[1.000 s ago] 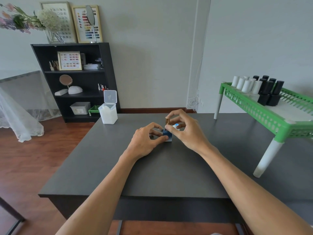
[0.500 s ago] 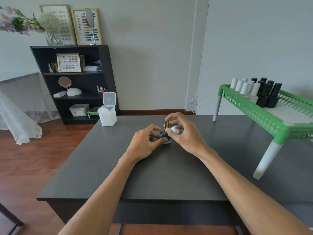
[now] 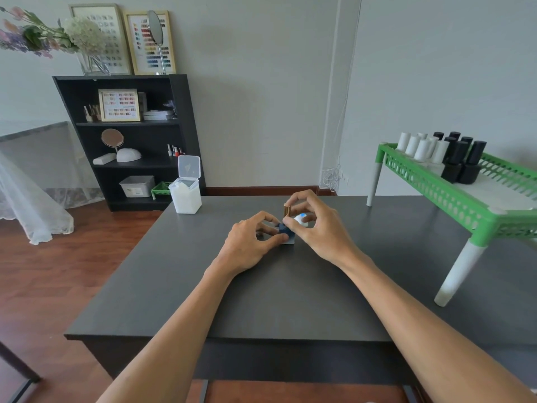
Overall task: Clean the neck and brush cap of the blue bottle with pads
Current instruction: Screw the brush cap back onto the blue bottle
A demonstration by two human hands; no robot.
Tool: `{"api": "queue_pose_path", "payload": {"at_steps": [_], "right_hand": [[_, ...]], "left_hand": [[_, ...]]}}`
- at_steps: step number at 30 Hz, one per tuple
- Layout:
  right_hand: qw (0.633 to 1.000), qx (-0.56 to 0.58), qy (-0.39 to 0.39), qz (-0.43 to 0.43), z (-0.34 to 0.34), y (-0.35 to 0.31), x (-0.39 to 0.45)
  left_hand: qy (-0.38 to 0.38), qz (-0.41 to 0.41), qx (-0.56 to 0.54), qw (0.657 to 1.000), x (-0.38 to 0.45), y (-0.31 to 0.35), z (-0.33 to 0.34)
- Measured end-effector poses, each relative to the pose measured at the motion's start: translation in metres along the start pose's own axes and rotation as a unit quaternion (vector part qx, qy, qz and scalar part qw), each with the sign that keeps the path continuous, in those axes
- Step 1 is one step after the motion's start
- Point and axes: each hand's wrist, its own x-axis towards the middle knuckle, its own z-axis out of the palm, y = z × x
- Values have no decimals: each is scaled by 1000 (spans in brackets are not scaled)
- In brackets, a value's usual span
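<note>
Blue bottle [image 3: 283,229] is pinned to the table [image 3: 261,301] by the left hand's [image 3: 250,245] pinch, evidently steadying it while the right hand [image 3: 315,228] pinches the gold cap [image 3: 287,211] and a blue-stained pad [image 3: 301,220].

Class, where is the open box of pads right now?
The pad box stands at the table's far left corner, lid up, left of both hands.

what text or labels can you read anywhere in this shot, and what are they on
No text can be read.
Framed colour charts on top of the shelf: rows of swatches, any captions too small.
Framed chart inside the shelf: too small.
Blue bottle held by the left hand, gold cap in the right hand: no label visible.
Black and white bottles on the green rack: no readable print.
</note>
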Motion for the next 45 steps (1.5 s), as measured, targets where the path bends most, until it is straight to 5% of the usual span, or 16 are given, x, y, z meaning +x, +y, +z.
{"api": "queue_pose_path", "payload": {"at_steps": [18,31,45], "right_hand": [[999,15,-34,12,-2,3,2],[999,-28,-14,19,-4,-3,2],[998,11,-29,56,3,11,0]], "left_hand": [[-10,-4,21,1000,-4,7,-3],[-29,13,136,990,-4,14,2],[-41,20,105,993,-6,12,-2]]}}
